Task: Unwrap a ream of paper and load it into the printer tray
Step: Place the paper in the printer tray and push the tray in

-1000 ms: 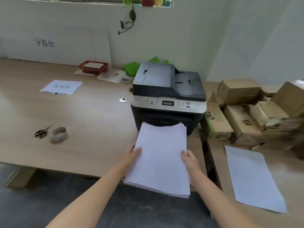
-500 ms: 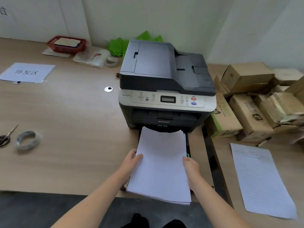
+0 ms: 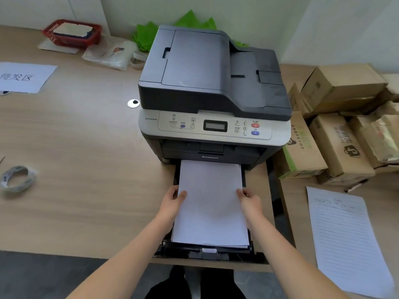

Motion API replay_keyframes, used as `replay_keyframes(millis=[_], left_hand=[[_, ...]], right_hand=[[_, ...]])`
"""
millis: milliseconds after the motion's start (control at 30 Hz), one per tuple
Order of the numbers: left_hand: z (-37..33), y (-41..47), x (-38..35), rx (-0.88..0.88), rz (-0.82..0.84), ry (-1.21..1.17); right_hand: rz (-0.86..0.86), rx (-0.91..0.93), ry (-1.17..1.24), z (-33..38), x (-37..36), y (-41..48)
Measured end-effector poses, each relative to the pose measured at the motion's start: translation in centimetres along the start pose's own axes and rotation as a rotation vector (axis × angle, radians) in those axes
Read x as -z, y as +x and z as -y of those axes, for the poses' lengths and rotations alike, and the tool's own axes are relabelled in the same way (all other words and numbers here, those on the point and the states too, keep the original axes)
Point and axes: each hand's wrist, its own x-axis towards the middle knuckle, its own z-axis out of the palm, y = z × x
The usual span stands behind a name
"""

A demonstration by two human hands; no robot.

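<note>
A dark grey and silver printer (image 3: 213,87) stands on the wooden table. Its black paper tray (image 3: 207,254) is pulled out toward me at the table's front edge. A stack of white paper (image 3: 210,208) lies in the tray, its far end under the printer's front. My left hand (image 3: 173,200) grips the stack's left edge, thumb on top. My right hand (image 3: 250,201) grips the right edge the same way. No wrapper is in view.
Cardboard boxes (image 3: 336,126) are piled right of the printer, with a lined sheet (image 3: 345,238) in front of them. To the left lie a tape roll (image 3: 17,179), a printed sign sheet (image 3: 23,76), a red basket (image 3: 72,33) and a plastic bag (image 3: 110,53).
Both hands carried the paper stack forward and down, from above the table edge into the pulled-out tray. My head moved closer to the printer.
</note>
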Motion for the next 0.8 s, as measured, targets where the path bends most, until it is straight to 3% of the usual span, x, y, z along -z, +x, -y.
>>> replay_keyframes(millis=[167, 400, 567, 667, 800], left_hand=[[-0.2, 0.8, -1.4, -0.049, -0.118, 0.016], [-0.3, 1.6, -2.9, -0.149, -0.241, 0.346], [-0.1, 2.5, -2.0, -0.313, -0.309, 0.753], [0.2, 2.1, -0.1, -0.4, -0.234, 0.849], [2.0, 0.3, 1.5, -0.416, 0.027, 1.049]], right_hand=[[0.034, 0.068, -0.029, 0.1, -0.4, 1.1], [0.086, 0.237, -0.192, -0.2, -1.3, 1.3], [0.005, 0.439, -0.658, -2.0, -1.3, 0.9], [0.008, 0.487, -0.715, -2.8, -0.9, 0.0], [0.078, 0.497, -0.884, -4.7, 0.4, -1.4]])
